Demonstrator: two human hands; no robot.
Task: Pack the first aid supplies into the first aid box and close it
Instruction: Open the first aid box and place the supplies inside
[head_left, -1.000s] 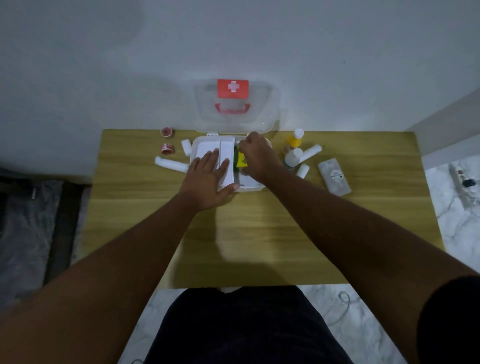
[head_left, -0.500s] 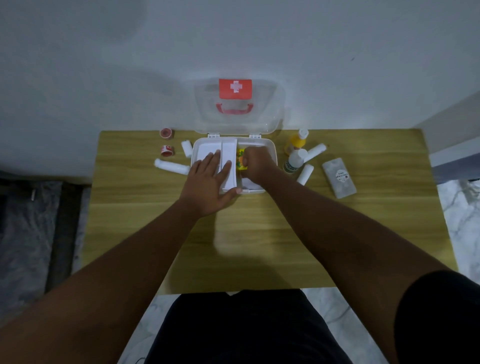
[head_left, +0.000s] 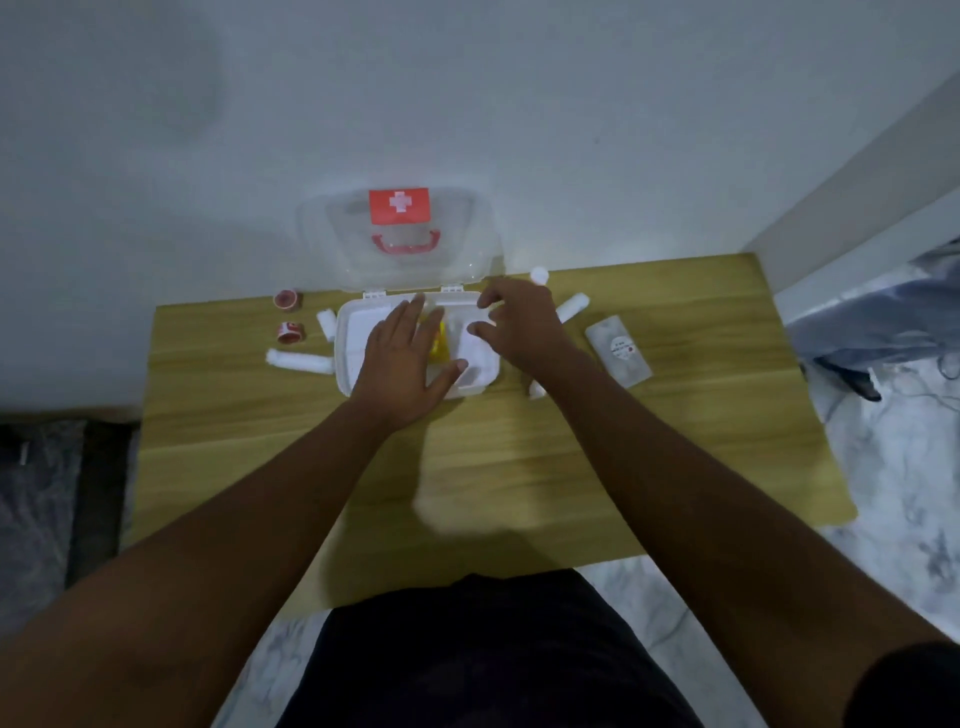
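Wooden table (head_left: 467, 467) against white wall (head_left: 467, 104); box (head_left: 343, 364) open at far middle, lid (head_left: 337, 244) upright. Flat on box's left half, left hand (head_left: 400, 364), fingers straight. Above right rim, right hand (head_left: 519, 327), fingers loosely curled, empty. Just right of it, roll (head_left: 573, 305), long axis slanting away-right; right hand nearer.

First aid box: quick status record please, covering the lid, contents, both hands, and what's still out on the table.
lid: open, standing up against the wall
box base: on the table, yellow item inside
left hand: flat over the base, fingers straight
right hand: above the base's right half, fingers loosely spread, holding nothing
left of box: red tape rolls, short white roll, long white roll
right of box: flat packet, white roll, white cap behind the right hand
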